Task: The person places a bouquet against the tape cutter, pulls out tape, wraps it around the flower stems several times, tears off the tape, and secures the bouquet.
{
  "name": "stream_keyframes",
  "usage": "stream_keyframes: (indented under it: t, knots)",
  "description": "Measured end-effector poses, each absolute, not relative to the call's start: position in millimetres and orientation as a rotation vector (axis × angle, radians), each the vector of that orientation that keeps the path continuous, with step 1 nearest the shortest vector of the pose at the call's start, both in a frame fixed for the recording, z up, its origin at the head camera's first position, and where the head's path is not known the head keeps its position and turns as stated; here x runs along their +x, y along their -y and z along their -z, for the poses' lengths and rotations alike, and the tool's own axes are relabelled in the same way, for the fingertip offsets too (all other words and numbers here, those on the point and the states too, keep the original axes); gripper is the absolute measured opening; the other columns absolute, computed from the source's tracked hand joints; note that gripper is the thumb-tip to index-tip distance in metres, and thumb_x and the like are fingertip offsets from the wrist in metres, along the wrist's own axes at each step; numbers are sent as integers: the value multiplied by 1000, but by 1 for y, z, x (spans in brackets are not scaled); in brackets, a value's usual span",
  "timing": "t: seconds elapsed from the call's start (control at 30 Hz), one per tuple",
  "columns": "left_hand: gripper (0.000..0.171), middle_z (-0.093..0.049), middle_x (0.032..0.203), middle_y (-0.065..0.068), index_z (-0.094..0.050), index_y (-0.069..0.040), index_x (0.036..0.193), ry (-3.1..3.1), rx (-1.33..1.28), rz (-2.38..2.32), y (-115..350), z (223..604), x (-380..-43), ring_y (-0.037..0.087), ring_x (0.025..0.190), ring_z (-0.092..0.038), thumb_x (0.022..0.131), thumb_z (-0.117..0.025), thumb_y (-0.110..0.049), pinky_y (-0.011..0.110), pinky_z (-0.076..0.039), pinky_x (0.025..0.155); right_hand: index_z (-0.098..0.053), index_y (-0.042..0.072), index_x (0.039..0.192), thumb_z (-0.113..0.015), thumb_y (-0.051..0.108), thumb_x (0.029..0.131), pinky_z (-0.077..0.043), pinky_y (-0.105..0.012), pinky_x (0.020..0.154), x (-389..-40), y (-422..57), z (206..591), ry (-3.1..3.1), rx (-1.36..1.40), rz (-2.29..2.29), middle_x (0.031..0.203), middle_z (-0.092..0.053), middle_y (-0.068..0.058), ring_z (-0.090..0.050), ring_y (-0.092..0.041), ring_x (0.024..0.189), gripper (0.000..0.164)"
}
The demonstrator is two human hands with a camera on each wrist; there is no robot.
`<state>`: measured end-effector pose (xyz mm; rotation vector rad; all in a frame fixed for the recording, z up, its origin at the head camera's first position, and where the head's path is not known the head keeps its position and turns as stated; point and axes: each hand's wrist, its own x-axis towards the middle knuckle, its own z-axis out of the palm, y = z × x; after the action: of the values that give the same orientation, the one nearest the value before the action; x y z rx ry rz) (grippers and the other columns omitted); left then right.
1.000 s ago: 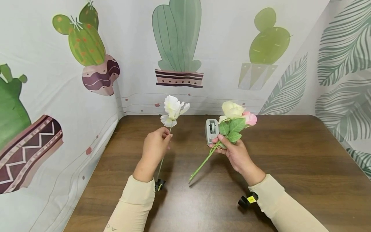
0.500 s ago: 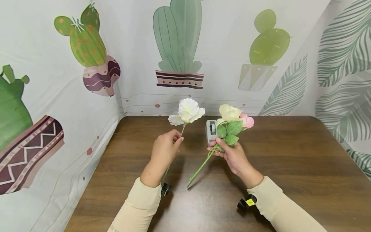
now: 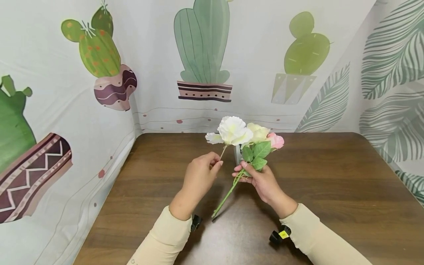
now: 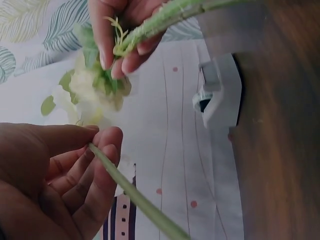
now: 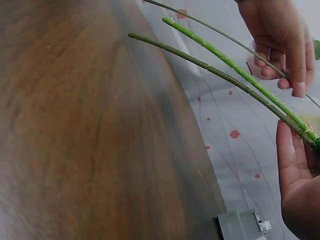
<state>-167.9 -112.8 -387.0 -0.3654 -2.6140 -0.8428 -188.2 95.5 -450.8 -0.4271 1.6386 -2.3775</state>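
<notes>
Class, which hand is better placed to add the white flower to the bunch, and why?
Probably the left hand: it pinches the white flower by its stem, while the right hand is occupied holding the cream flower and pink flower.

In the head view, the white flower (image 3: 234, 129) partly covers the cream rose (image 3: 260, 132), most of the tape dispenser (image 3: 237, 154) is hidden behind the white flower, the leaves (image 3: 260, 150) and the right hand (image 3: 266, 184), the thin stem (image 3: 223, 152) disappears behind the left hand (image 3: 202, 172), and any lettering on the yellow label (image 3: 283, 235) is too small to read. In the left wrist view, both blooms are blurred and the green stems (image 4: 167, 21) run off the top. In the right wrist view, the picture's edges crop the right hand and the tape dispenser.
</notes>
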Motion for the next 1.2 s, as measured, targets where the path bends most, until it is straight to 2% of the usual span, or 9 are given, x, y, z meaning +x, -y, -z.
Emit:
stream_keyframes:
  t: [0.23, 0.47, 0.7, 0.87, 1.0, 1.1, 1.2]
  knots:
    - [8, -72, 78, -2, -69, -13, 89, 2619, -443, 826, 100, 393, -165, 10, 64, -60, 94, -72, -19, 27, -48, 62, -59, 12, 114, -54, 16, 105, -61, -36, 82, -185, -92, 452, -1647, -433, 2358, 97, -77, -2, -76, -18, 92, 11]
    - [6, -73, 83, -1, -70, -13, 90, 2616, -503, 840, 89, 400, -162, 11, 70, -66, 93, -73, -18, 28, -52, 65, -59, 4, 111, -55, 17, 105, -62, -36, 82, -184, -90, 453, -1637, -410, 2370, 97, -76, 0, -76, -18, 92, 14]
    - [10, -72, 86, -2, -73, -12, 99, 2602, -566, 852, 84, 404, -159, 11, 74, -65, 95, -71, -21, 29, -53, 68, -63, 11, 114, -56, 14, 104, -61, -37, 82, -184, -89, 455, -1636, -361, 2394, 104, -71, 2, -72, -11, 95, 12]
    - [19, -69, 84, 0, -76, -13, 113, 2611, -595, 816, 82, 406, -157, 10, 68, -58, 97, -69, -20, 25, -49, 63, -63, 11, 114, -57, 14, 103, -61, -38, 83, -185, -89, 456, -1630, -357, 2402, 104, -72, 3, -72, -10, 94, 13]
    - [25, -63, 82, 0, -74, -13, 120, 2623, -614, 769, 81, 409, -156, 9, 62, -50, 98, -68, -20, 20, -42, 58, -60, 4, 122, -58, 14, 103, -61, -38, 83, -184, -90, 456, -1645, -340, 2404, 108, -72, 4, -71, -10, 95, 21]
    - [24, -59, 81, 1, -74, -11, 120, 2628, -628, 725, 80, 410, -155, 10, 60, -47, 98, -67, -20, 20, -39, 55, -57, -1, 129, -58, 14, 103, -61, -38, 83, -185, -91, 457, -1655, -333, 2401, 111, -72, 5, -71, -10, 96, 30]
    - [21, -56, 81, 2, -74, -9, 116, 2639, -643, 673, 79, 411, -155, 10, 58, -46, 99, -66, -19, 21, -39, 53, -58, 1, 129, -60, 13, 102, -62, -38, 82, -185, -91, 458, -1655, -325, 2401, 112, -71, 6, -70, -10, 95, 29]
